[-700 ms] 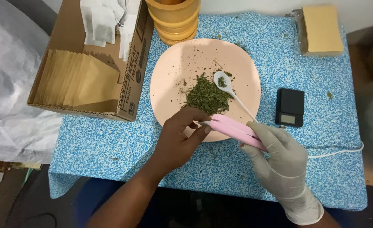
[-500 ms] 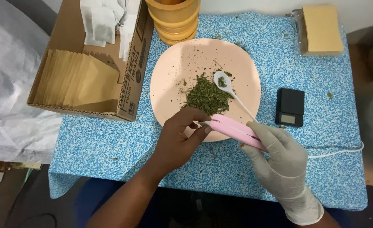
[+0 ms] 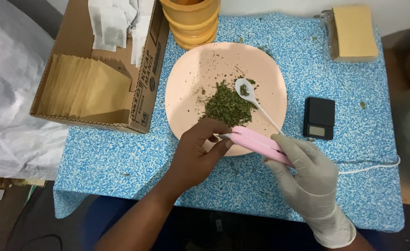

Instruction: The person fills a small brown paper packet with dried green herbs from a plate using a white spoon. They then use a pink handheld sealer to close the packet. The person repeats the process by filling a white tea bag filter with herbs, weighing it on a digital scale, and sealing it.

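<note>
Over the near rim of the pink plate (image 3: 186, 79) I see the pink sealer (image 3: 259, 143), my gloved right hand (image 3: 307, 179) wrapped closed round its back end. My bare left hand (image 3: 198, 155) pinches its front tip. Beyond lie dried green leaves (image 3: 227, 108), a white spoon (image 3: 256, 104), and a black scale (image 3: 319, 118) on the blue bench (image 3: 121, 158).

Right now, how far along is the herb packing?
Done: dried green herbs lie heaped on the pink plate, with a white spoon resting in them. In hand: the gloved right hand holds a pink clamp tool; the bare left hand pinches something small at its tip. Left: many brown envelopes stand in the cardboard box.
</note>
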